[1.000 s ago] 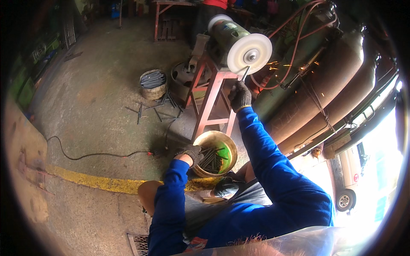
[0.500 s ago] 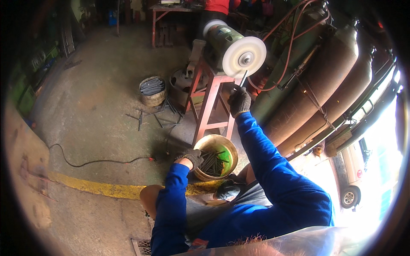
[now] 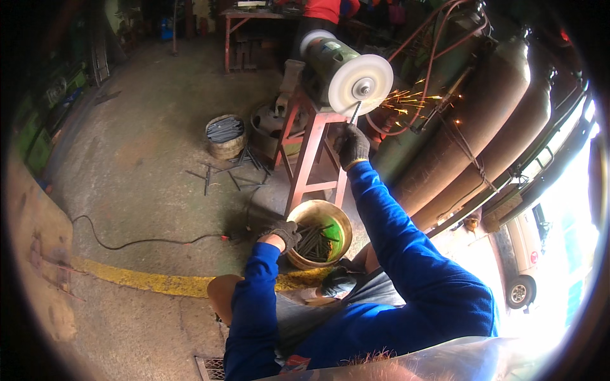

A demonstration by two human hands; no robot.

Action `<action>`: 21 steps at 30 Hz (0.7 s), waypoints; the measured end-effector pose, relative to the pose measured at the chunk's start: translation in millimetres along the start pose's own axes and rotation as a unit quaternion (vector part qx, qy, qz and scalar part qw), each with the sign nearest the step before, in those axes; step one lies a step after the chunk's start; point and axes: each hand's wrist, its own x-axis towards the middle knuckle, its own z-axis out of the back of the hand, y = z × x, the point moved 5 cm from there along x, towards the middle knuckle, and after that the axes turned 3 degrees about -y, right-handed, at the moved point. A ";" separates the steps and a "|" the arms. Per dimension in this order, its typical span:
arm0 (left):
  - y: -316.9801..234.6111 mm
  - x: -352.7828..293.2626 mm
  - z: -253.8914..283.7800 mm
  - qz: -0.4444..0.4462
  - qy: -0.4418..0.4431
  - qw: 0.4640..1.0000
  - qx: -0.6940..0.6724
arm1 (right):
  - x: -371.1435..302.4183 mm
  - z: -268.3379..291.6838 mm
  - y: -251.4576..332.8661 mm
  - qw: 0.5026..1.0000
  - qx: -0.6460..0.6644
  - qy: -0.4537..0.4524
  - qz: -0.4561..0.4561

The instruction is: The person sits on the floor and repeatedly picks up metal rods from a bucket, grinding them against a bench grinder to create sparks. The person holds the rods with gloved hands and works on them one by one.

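Observation:
My gloved right hand (image 3: 352,146) grips a thin metal rod (image 3: 356,113) and holds its tip against the white wheel (image 3: 360,84) of a bench grinder (image 3: 332,62). Orange sparks (image 3: 413,100) spray to the right from the contact. The grinder sits on a red metal stand (image 3: 307,155). Lower down, my gloved left hand (image 3: 283,235) rests at the left rim of a round bucket (image 3: 346,223) with several dark metal rods (image 3: 312,244) inside. Its fingers are curled, and whether they hold a rod or only the rim cannot be made out.
Large gas cylinders (image 3: 473,127) with red hoses stand close on the right. Left of the stand, a second bucket (image 3: 227,148) holds rods, with loose rods (image 3: 208,178) on the floor beside it. A black cable (image 3: 136,242) crosses the floor. A person in red (image 3: 321,9) stands far back.
My right hand has shifted slightly up and left, bringing the rod's tip onto the wheel. Sparks now fly off to the right. My left hand stays by the bucket.

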 end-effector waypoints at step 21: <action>-1.3 -13.1 6.5 0.017 0.023 1.000 0.008 | -72.4 -25.3 68.6 0.990 -0.098 -0.089 0.046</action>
